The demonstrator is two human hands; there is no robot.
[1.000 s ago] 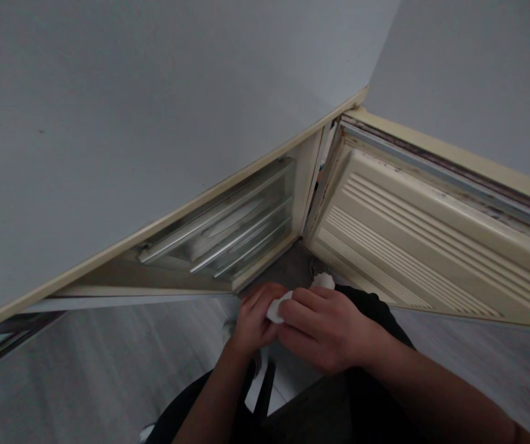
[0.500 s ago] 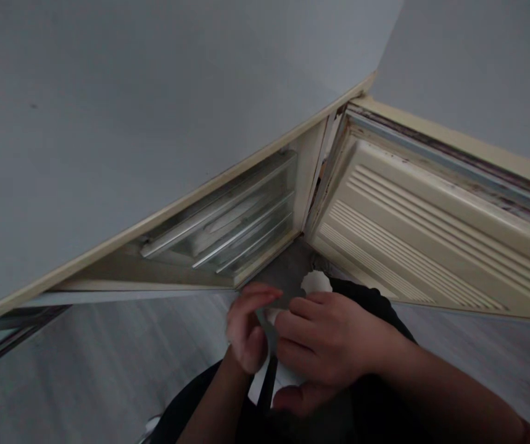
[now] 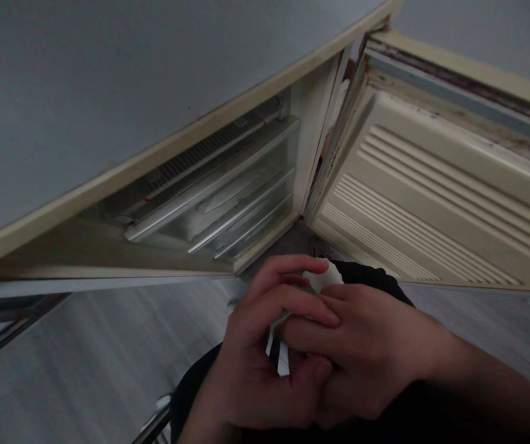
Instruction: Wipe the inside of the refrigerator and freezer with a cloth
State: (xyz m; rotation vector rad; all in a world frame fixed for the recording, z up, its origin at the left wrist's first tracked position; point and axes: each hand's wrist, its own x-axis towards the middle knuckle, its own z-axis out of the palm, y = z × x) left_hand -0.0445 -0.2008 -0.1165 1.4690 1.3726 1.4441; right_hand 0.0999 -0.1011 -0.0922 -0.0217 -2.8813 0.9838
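Over my lap, my two hands meet. My left hand point(image 3: 274, 345) is curled over the fingers of my right hand, its index and middle fingers bent across and its thumb pressed against them. My right hand point(image 3: 361, 351) is closed, back upward. Just beyond its knuckles shows a small white piece point(image 3: 329, 275), partly covered by my left fingers; its kind is unclear. What lies between the palms is hidden.
Ahead, an open refrigerator-like cabinet shows glass shelves with metal-like edges point(image 3: 241, 197). Its cream ribbed door point(image 3: 431, 203) stands open at the right, with dark stains along the seal. Grey plank flooring point(image 3: 121, 345) lies below; a metal bar point(image 3: 153, 425) is at lower left.
My left hand has moved right and closed over my right hand, from which it was apart. The white piece is now partly covered. The view has tilted down and come nearer the cabinet.
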